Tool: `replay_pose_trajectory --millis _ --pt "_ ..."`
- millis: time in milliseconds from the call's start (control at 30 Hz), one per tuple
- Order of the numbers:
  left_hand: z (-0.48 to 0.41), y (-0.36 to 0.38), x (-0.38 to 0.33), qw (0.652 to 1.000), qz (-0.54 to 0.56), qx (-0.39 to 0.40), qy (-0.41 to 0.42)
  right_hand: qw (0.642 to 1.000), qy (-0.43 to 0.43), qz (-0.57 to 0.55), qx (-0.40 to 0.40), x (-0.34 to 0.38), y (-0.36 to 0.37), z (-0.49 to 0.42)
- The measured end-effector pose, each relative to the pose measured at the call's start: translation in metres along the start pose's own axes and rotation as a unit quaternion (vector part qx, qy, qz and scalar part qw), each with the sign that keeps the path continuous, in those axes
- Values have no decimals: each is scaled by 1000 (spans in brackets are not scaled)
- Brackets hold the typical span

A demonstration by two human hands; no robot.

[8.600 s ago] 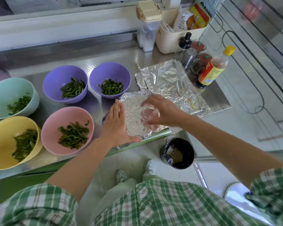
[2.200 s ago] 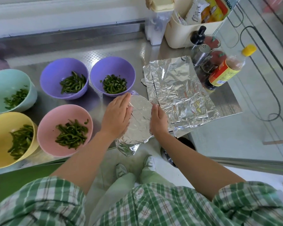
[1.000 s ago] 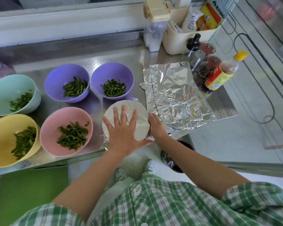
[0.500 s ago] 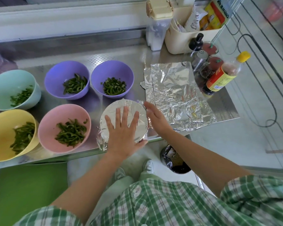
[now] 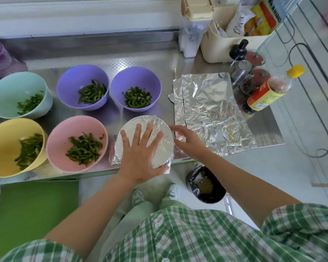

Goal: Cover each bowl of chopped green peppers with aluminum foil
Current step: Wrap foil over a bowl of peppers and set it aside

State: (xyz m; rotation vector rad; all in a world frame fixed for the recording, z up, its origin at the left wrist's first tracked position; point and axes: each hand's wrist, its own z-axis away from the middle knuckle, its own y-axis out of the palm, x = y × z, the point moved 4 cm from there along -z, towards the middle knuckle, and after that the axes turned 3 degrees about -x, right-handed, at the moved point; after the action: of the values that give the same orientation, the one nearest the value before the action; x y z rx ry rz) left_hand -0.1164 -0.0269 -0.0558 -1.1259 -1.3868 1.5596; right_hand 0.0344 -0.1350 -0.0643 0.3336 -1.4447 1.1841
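Fingers (image 5: 138,130) of left hand (image 5: 140,156) straight and fanned, pressed flat on top of foil-covered bowl (image 5: 167,146) at the front edge of the steel counter (image 5: 140,57), gripping nothing, just pinning the sheet. Fingers (image 5: 173,128) of right hand (image 5: 187,140) curled round that bowl's right rim, against the foil edge there; cannot tell whether pinching or only pressing. Judging by this: sealing bowl 1 of 6, top smooth, but foil skirt flaring loose at the front-left and near corners. Not yet covered, 5 bowls, each holding chopped green peppers (image 5: 83,148): pink bowl (image 5: 61,140) just beside on the left, yellow bowl (image 5: 0,140), mint bowl (image 5: 8,87), left purple bowl (image 5: 72,80) and right purple bowl (image 5: 151,82) behind. Likely next: working round the rim to crimp the loose corners down, flat palm on top to stop any tipping or sliding off the edge, then lifting 1 sheet from the foil stack (image 5: 206,110) just to the right, probably for the pink bowl
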Motion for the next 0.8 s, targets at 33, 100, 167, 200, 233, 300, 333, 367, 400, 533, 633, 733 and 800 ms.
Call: replay_pose_trajectory --millis 33,100,167,200,233,300,333,367,400,533,633,733,800 --pt "0 1 -1 1000 -7 1 -6 1000 -3 -7 3 -1 0 -1" --pt "-1 1 -2 1000 -16 1 -3 1000 2 -28 0 -2 -1 -3" --pt "-1 2 -1 1000 -23 -1 -1 999 16 -44 -14 -1 -3 -5" --pt "-1 2 -1 1000 -26 -1 -2 998 27 -46 -19 0 -4 -6" --pt "-1 2 -1 1000 -27 -1 -3 998 41 -46 -21 0 -4 -7" --pt "-1 3 -1 1000 -26 0 -6 996 72 -42 -24 -3 -4 -9" --pt "-1 3 -1 1000 -27 2 -7 995 85 -39 -28 -4 -4 -9" --pt "-1 3 -1 1000 -29 5 -8 994 94 -34 -36 -6 -3 -10" --pt "-1 3 -1 999 -31 8 -9 994 97 -28 -46 -7 -3 -10" --pt "-1 3 -1 999 -30 9 -10 989 96 12 -112 -7 -1 -9" --pt "-1 3 -1 999 -33 10 -11 988 98 -9 -118 -5 2 -4" --pt "-1 3 -1 999 -36 12 -10 986 104 -51 -117 -8 2 7" --pt "-1 3 -1 999 -41 12 -10 983 124 -63 -117 -10 2 13"
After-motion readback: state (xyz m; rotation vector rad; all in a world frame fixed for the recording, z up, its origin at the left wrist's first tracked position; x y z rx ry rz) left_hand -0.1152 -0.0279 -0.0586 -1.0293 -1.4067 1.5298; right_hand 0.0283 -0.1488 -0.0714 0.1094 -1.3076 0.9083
